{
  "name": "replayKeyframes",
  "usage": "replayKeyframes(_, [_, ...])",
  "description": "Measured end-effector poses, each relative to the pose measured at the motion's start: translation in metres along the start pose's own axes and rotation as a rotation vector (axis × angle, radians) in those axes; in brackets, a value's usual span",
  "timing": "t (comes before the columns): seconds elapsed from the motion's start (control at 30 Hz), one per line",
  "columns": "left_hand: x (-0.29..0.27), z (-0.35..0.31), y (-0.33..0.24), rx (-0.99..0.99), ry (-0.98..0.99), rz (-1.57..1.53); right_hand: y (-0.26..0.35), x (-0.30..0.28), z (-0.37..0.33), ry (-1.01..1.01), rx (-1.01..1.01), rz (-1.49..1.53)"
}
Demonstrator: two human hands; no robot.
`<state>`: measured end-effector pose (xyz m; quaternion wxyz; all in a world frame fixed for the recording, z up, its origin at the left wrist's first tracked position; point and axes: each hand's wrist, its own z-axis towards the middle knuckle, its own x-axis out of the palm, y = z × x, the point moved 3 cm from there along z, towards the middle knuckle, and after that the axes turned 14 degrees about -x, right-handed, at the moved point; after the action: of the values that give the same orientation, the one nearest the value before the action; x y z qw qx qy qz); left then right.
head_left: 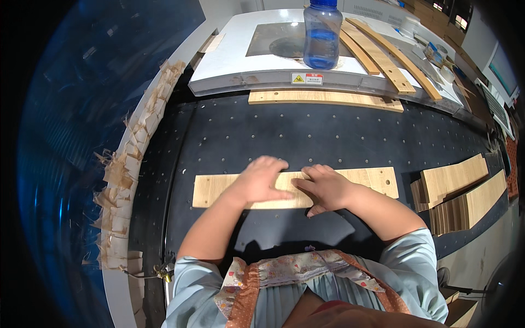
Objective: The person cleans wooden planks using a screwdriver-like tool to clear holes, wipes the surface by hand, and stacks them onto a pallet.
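Observation:
A long light wood-grain board lies crosswise before me on a dark table dotted with studs. It has small holes near its ends. My left hand is over the board's middle, thumb and fingers spread apart and pointing right. Just beside it, my right hand is also over the board, its fingers spread toward the left. The hands are apart from each other. Neither is visibly wrapped round the board, though whether each palm touches it is hard to see.
Further off, another wooden board lies against a white machine top, which carries a blue water bottle and several wooden strips. Stacked boards stand at right. Ragged tape lines the left edge. A keyboard is far right.

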<state>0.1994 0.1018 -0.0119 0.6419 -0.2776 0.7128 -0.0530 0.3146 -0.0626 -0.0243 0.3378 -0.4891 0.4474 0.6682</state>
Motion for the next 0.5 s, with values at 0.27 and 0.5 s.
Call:
replayKeyframes(0.27, [-0.038, 0.162, 0.035, -0.225, -0.382, 0.262, 0.029, -0.039, -0.05, -0.271, -0.026, 0.163])
replayKeyframes(0.5, [-0.006, 0.22, 0.054, -0.523, -0.415, 0.349, 0.038, -0.093, -0.168, -0.045, 0.769, -0.574])
